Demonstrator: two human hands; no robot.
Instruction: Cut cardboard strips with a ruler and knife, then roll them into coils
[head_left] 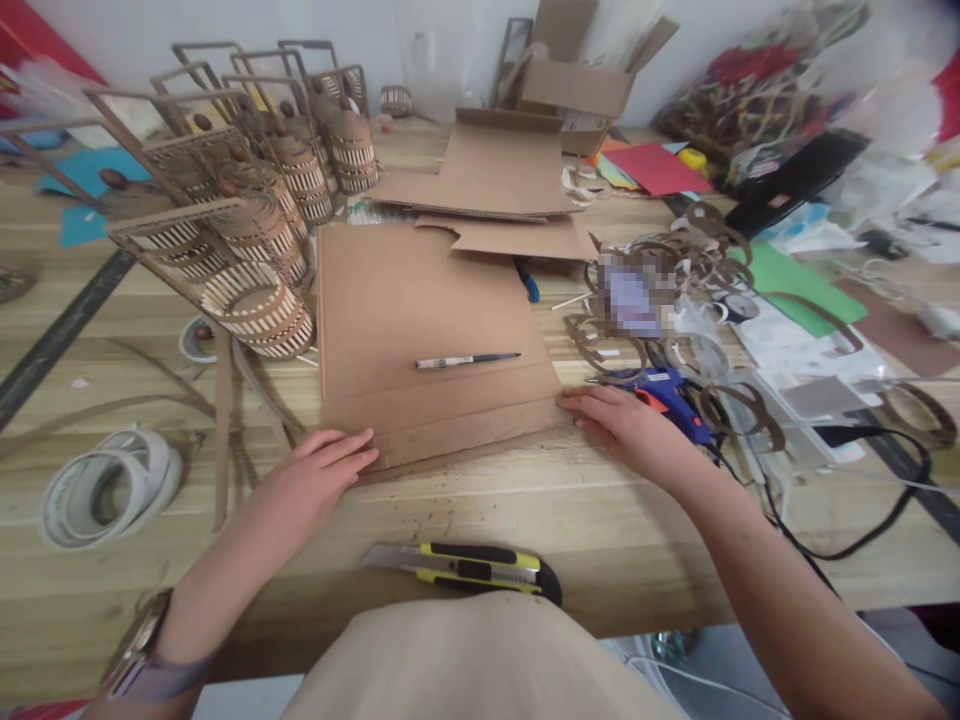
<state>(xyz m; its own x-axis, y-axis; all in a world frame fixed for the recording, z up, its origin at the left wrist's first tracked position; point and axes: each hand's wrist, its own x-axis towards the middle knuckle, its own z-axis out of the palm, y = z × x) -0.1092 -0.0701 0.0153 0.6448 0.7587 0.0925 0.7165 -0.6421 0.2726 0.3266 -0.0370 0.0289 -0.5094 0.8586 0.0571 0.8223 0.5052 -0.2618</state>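
A flat cardboard sheet [420, 290] lies in front of me, with a creased strip along its near edge. At the near left corner, my left hand [322, 465] has its fingers over the edge, closed on the cardboard; its thumb is hidden. My right hand [611, 425] grips the near right corner with bent fingers. On the sheet rests a pen [469, 360], its dark end pointing right. Nearer to me lies a yellow and black utility knife [480, 572] with its blade out to the left. A blue glue gun [667, 395] is just beyond my right hand.
Several small woven baskets [262, 310] with tall handles crowd the back left. Rolls of white tape [154, 480] and brown strips [223, 430] lie at left. More cardboard pieces [502, 165] are stacked behind the sheet. Brown strip loops [705, 245] and a black cable [847, 555] spread at right.
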